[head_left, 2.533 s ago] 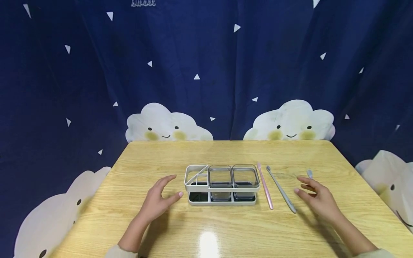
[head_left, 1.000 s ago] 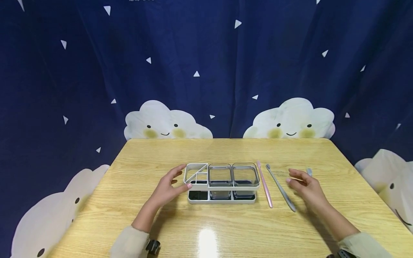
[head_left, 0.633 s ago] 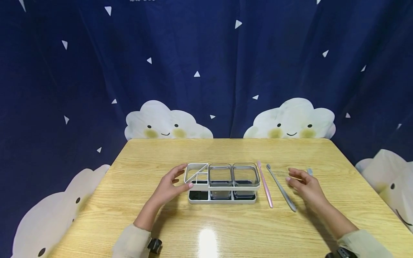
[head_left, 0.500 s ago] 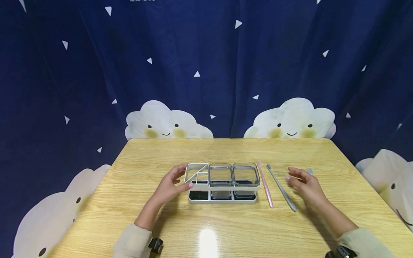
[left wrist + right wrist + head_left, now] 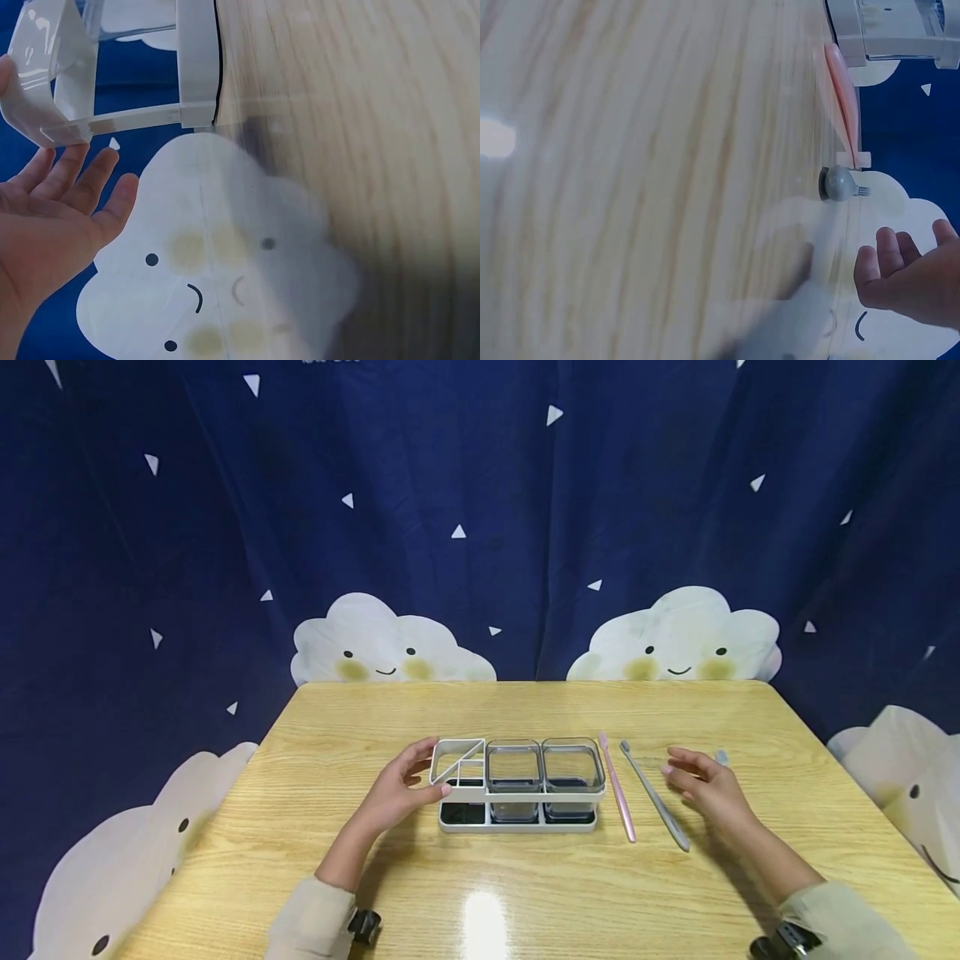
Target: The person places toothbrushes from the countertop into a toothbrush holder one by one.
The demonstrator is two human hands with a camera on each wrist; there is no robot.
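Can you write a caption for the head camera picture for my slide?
Left hand touches white organizer; right hand hovers beside grey toothbrush.

Left hand (image 5: 395, 791) at rack (image 5: 517, 783) — toothbrushes (image 5: 637, 793) beside

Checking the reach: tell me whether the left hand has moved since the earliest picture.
Yes. The left hand has moved right across the table, and its fingers now touch the left end of the white rack.

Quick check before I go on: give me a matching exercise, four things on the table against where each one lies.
Things:
1. pink toothbrush
2. grey toothbrush
3. left hand
4. right hand

Places:
A. at the left end of the white rack
B. right of the grey toothbrush
C. just right of the rack
D. between the pink toothbrush and the right hand

Pairs: 1-C, 2-D, 3-A, 4-B
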